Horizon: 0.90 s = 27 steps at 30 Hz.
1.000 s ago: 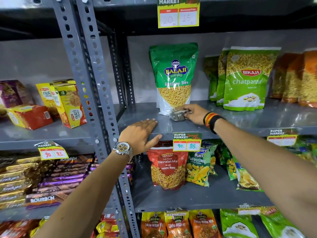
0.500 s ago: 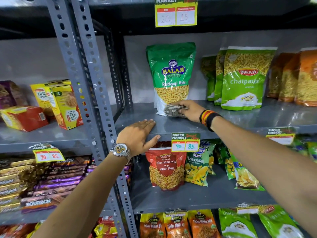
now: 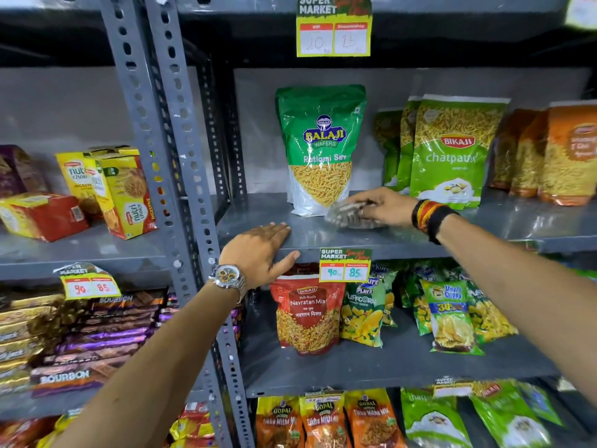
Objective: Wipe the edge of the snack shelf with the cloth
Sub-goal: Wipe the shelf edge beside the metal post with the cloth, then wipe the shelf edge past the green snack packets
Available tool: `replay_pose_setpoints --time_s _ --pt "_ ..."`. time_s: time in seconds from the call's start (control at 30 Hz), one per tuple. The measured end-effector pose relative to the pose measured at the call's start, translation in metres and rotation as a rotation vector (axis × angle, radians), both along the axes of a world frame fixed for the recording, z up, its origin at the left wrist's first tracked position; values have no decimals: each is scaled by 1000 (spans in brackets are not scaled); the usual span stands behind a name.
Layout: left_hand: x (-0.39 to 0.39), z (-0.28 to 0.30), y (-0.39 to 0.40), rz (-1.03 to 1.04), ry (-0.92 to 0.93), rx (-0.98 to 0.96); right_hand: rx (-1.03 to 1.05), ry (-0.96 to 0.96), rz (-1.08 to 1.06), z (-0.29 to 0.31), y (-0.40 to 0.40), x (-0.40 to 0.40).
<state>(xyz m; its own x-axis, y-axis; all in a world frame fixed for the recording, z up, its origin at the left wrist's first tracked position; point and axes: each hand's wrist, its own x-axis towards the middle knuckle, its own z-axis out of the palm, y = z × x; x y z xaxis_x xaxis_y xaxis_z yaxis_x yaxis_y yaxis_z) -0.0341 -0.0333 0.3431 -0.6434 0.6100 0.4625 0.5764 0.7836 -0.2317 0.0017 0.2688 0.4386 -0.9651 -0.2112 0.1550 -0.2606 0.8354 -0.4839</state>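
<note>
Head cam is looking at a grey metal snack shelf [image 3: 323, 239] packed with namkeen bags. Right hand [image 3: 379, 206] is palm-down with the fingers curled over a crumpled grey cloth [image 3: 350, 216], pinning it flat on the shelf surface just right of the green Balaji Ratlami Sev pouch [image 3: 319, 147] and in front of the Bikaji chatpata bag [image 3: 452, 150]. The cloth looks a bit blurred, and it sits slightly back from the front lip rather than on it. There's a red, yellow and black wristband [image 3: 428, 216] on that arm.

Left hand [image 3: 258, 250] is spread flat on the front edge of the same shelf, fingers on top, thumb hooked down over the lip, right next to the perforated upright [image 3: 181, 176]. Not holding anything. Silver watch [image 3: 227, 276] on the wrist.

A 90/85 price tag [image 3: 345, 266] hangs off the edge between the two hands, with a red Navratan Mix bag [image 3: 307, 315] on the shelf below it.
</note>
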Motion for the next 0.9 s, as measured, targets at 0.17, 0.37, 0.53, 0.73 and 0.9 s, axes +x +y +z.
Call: replay_pose_setpoints --time_s 0.17,0.37,0.53,0.73,0.9 --pt "1 2 1 6 -11 -3 -40 68 -199 -36 5 -38" --pt "0 0 0 2 -24 2 5 56 42 -44 -16 15" --pt "0 2 1 8 -47 -6 -115 104 7 -35 9 10" --pt "5 5 -1 -4 -95 -5 45 110 -77 -48 -9 31" --pt "13 15 -1 -11 -131 -26 -34 172 -99 -28 17 83"
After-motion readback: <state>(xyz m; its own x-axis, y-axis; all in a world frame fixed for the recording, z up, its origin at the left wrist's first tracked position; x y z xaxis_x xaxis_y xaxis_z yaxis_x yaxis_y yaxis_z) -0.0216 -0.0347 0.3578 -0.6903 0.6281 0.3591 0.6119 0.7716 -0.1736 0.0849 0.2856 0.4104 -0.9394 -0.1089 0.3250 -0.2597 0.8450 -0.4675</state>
